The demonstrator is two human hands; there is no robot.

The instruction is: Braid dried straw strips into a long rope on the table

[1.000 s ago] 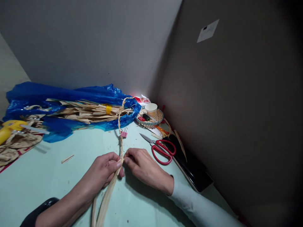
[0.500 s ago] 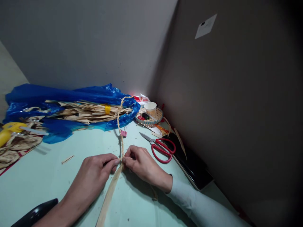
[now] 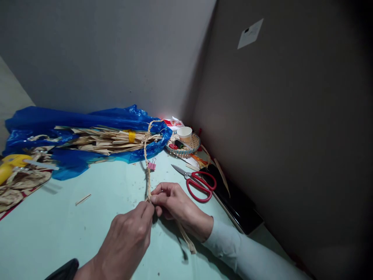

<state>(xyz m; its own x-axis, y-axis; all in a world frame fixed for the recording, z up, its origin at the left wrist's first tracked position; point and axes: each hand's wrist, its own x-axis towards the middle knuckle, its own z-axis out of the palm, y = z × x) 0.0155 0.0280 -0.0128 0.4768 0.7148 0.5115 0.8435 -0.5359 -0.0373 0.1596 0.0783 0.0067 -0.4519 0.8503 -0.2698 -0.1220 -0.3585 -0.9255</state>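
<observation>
A thin braid of dried straw-coloured fibre (image 3: 147,155) runs from the blue bag down to my fingers. My right hand (image 3: 177,208) pinches the braid's near end between thumb and forefinger. Right against it, my left hand (image 3: 128,235) is closed with its back turned up, gripping fibre strands that its fingers mostly hide. A loose strand end (image 3: 188,241) hangs out below my right hand over the pale green table (image 3: 107,186). Beside the braid sits a pink binder clip (image 3: 152,165).
Red-handled scissors (image 3: 201,184) lie right of my hands, near a black glossy object (image 3: 236,206). Behind are a blue plastic bag (image 3: 52,116) with dried strips (image 3: 107,140) and a woven tray (image 3: 186,151) holding a paper cup (image 3: 184,133). A yellow glue gun (image 3: 11,165) lies left.
My left hand has moved right and turned over, closing against my right hand. The long flat strand that hung toward me is out of sight, and a strand end below my right hand shows more.
</observation>
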